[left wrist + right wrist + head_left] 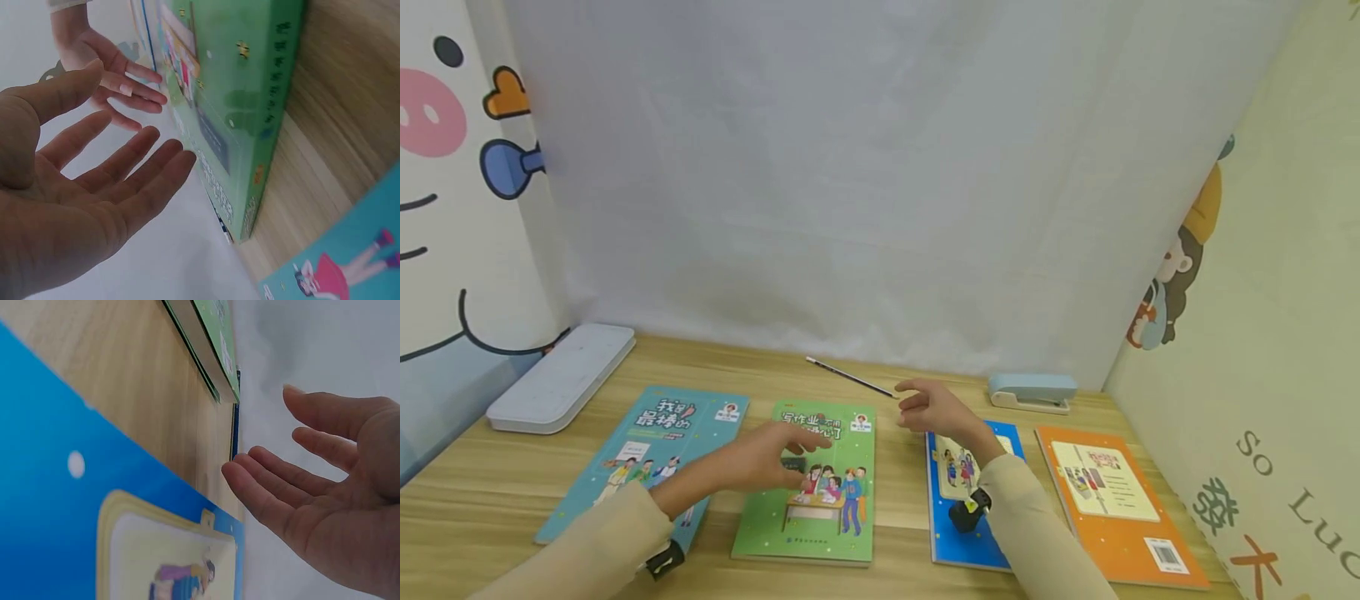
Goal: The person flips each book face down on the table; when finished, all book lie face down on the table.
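Over the green book (767, 521), my left hand (760, 458) hovers with relaxed, spread fingers and nothing in them. My right hand (942, 410) is above the far end of the blue book (955, 533), its fingers loosely bent and holding nothing. A dark pencil with a white end (850, 377) lies behind the green book, its dark tip near my right fingertips in the head view. In the left wrist view both palms face the green book (244, 81). The right wrist view has the blue book (37, 456) beside my right hand (331, 494).
A teal book (625, 429) lies at the left and an orange book (1120, 533) at the right. Behind them stand a white case (568, 375) and a light blue stapler (1032, 390). A white curtain (850, 167) closes off the back of the wooden table (700, 354).
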A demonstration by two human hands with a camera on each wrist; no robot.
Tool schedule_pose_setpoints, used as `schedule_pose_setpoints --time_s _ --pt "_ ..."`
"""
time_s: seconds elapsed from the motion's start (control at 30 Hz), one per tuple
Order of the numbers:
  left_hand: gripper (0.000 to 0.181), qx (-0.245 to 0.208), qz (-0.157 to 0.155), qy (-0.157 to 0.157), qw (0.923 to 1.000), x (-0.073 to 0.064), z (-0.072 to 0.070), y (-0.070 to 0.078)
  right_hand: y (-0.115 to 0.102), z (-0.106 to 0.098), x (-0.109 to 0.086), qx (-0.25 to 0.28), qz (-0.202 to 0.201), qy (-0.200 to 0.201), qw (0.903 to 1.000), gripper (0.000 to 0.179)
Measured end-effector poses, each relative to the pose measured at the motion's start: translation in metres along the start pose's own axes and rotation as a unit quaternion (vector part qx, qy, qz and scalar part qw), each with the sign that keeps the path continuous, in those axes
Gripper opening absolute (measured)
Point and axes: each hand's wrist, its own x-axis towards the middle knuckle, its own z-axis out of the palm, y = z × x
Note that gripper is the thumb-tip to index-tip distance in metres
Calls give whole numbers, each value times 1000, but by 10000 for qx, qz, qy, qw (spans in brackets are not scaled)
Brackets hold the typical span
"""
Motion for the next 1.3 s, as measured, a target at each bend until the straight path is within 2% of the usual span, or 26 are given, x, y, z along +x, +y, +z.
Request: schedule_pose_setpoints --time_s 0.13,0.4,0.63,0.93,1.1,1.3 --pt "51 263 -110 15 9996 -9 4 -3 -2 13 10 -20 -36 12 10000 61" --pt "58 307 -382 -406 9980 -19 12 -2 -12 34 25 -128 4 -6 9999 69" --pt "64 670 -175 -708 9951 -24 15 -2 -19 47 31 -48 353 199 9992 68" --pt "67 920 -203 -533 9941 -28 25 0 -25 55 34 -63 574 331 9978 63" --pt "65 1121 -83 -376 9930 -28 29 2 -25 56 35 261 810 410 9955 59" --pt "65 1124 -136 -367 9929 -27 30 2 -23 55 38 1200 967 618 9861 55"
